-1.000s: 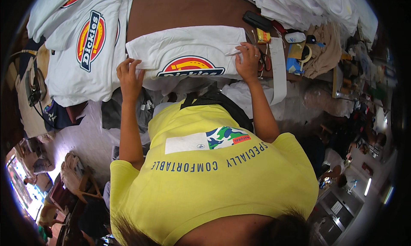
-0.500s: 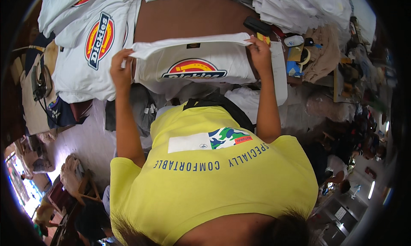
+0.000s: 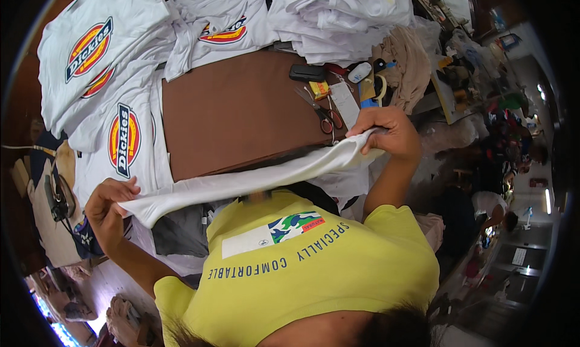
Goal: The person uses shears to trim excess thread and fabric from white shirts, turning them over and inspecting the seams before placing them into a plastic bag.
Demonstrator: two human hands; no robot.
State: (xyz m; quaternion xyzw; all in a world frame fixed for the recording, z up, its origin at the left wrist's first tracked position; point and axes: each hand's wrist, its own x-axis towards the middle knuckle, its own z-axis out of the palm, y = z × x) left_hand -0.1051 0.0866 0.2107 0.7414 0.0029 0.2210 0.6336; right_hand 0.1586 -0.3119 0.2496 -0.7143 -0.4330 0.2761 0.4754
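Observation:
A white T-shirt (image 3: 254,180) hangs stretched in a narrow band between my two hands, in front of my body. At its left end, my left hand (image 3: 111,205) pinches the edge between thumb and fingers. My right hand (image 3: 391,131) grips the other end, held higher and farther out. The shirt's printed front is turned out of sight. Just beyond the band lies the brown tabletop (image 3: 223,111), and a pair of scissors (image 3: 322,112) with dark red handles rests on it near my right hand.
White T-shirts with a red, yellow and blue print (image 3: 90,51) are spread at the left. Folded white cloth (image 3: 344,14) is piled at the far side. A black case (image 3: 307,73), a white computer mouse (image 3: 359,72) and a tape roll (image 3: 380,88) sit at the right.
Both hands have drawn the T-shirt nearer my body and spread wider apart, the left lower. Its print has gone from view. The scissors and more of the tabletop now show.

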